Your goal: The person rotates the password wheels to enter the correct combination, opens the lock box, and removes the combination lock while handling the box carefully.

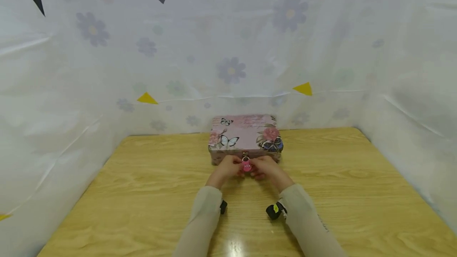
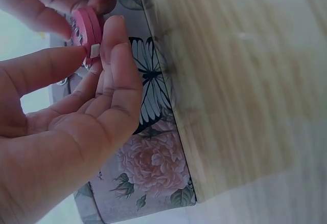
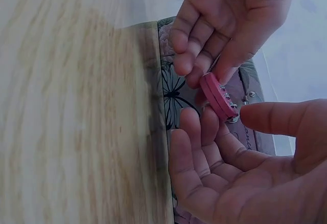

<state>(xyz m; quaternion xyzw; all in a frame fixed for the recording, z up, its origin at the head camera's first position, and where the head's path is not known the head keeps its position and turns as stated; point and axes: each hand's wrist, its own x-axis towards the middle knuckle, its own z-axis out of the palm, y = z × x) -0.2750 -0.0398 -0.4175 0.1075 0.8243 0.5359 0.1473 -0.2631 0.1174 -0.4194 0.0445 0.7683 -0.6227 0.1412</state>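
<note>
A small pink combination padlock hangs by its metal shackle from the clasp on the front of a pink box printed with butterflies and flowers. My left hand pinches one side of the padlock, thumb at its dial face and fingers behind, as the left wrist view shows. From the other side my right hand holds it too; in the right wrist view its thumb meets the padlock near the dials, with curled fingers behind. The dial numbers are too small to read.
The box stands closed at the back of a wood-grain table. White flower-printed sheeting hangs behind and on both sides, with yellow and black pennants. A black camera is strapped at the right wrist, and another partly shows at the left.
</note>
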